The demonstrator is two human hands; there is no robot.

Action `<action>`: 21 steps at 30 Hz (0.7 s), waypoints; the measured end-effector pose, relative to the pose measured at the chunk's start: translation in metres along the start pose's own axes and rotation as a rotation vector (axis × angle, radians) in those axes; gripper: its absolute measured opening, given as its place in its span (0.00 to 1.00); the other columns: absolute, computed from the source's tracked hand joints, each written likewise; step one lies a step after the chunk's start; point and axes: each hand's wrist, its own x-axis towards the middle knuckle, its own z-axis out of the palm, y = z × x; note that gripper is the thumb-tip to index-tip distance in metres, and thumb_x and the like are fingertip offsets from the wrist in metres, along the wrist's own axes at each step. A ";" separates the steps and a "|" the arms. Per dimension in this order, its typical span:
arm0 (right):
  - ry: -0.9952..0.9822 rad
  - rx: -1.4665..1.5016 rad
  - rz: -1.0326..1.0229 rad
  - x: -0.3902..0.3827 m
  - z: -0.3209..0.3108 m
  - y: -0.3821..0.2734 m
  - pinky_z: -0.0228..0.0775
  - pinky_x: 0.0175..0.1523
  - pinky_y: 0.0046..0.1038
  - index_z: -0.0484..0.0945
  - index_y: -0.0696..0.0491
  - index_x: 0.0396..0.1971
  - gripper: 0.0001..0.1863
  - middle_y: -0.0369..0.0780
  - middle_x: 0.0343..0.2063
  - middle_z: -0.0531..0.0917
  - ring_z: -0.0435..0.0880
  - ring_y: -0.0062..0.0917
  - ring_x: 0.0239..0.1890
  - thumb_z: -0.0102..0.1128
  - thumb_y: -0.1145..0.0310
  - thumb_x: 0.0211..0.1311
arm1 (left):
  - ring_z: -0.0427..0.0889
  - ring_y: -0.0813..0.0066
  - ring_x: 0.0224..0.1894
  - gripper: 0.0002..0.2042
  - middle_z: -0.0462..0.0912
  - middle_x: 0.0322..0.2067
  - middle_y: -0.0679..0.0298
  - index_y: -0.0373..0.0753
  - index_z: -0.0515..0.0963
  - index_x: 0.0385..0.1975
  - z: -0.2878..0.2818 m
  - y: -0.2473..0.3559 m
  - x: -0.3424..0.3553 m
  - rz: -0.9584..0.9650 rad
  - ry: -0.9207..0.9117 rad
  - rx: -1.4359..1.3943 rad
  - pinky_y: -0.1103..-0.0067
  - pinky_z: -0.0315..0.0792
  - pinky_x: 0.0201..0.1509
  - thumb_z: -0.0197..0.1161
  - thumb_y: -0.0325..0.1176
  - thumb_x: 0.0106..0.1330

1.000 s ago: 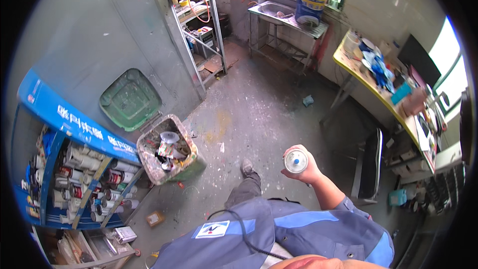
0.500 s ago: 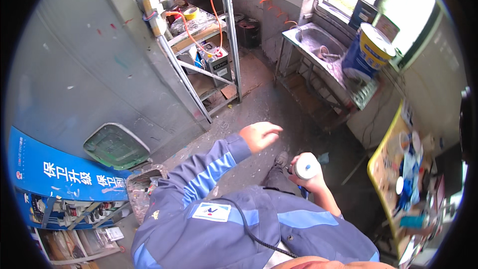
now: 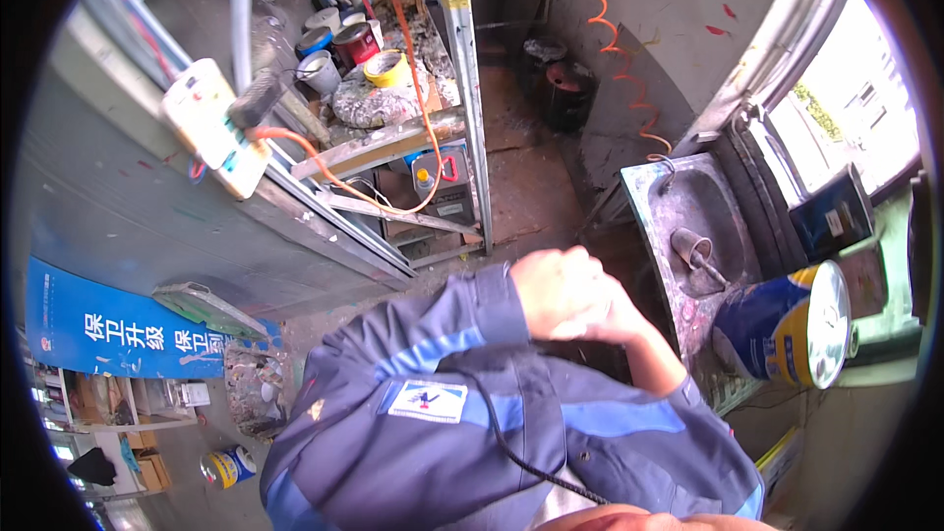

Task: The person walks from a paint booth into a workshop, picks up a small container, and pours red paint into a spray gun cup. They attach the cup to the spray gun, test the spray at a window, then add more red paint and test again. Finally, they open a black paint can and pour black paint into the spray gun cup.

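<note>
My left hand (image 3: pixel 559 290) is closed over or against my right hand (image 3: pixel 612 310) in front of my jacket, fingers curled. Whatever the pair grips is hidden behind the fingers. Beyond them and to the right is a stained steel sink (image 3: pixel 659 236) with a metal cup (image 3: pixel 690 244) inside. A large blue-and-yellow bucket (image 3: pixel 747 329) stands at its near end.
At upper left a metal rack (image 3: pixel 462 118) holds paint tins (image 3: pixel 354 44), an orange hose and a power strip (image 3: pixel 206 123). Dark drums (image 3: pixel 565 93) sit beside the wall under a coiled hose. A blue signboard (image 3: pixel 69 315) and waste bin (image 3: pixel 251 383) are at left.
The view has swung toward the rack and sink, which now appear closer. My left hand has joined my right, and the white container seen in the right hand is now hidden.
</note>
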 end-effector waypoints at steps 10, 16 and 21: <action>0.312 -0.156 0.100 0.204 -0.169 0.033 0.73 0.54 0.27 0.74 0.54 0.46 0.31 0.36 0.40 0.81 0.81 0.24 0.44 0.80 0.70 0.38 | 0.81 0.66 0.27 0.16 0.78 0.20 0.61 0.37 0.77 0.32 -0.017 -0.303 0.173 -0.904 0.968 -0.740 0.71 0.77 0.36 0.65 0.46 0.64; 0.126 -0.044 0.029 0.317 -0.257 0.065 0.71 0.58 0.28 0.74 0.55 0.48 0.33 0.39 0.46 0.80 0.80 0.24 0.49 0.80 0.71 0.38 | 0.80 0.63 0.40 0.14 0.78 0.37 0.61 0.42 0.75 0.41 -0.013 -0.462 0.197 -0.848 1.421 -1.547 0.62 0.79 0.48 0.64 0.43 0.64; 0.035 -0.081 -0.146 0.408 -0.312 0.065 0.62 0.68 0.37 0.75 0.54 0.49 0.35 0.44 0.58 0.74 0.68 0.34 0.65 0.83 0.67 0.36 | 0.86 0.61 0.39 0.25 0.86 0.39 0.57 0.42 0.78 0.44 -0.025 -0.509 0.202 -0.807 0.725 -1.767 0.67 0.81 0.42 0.50 0.60 0.72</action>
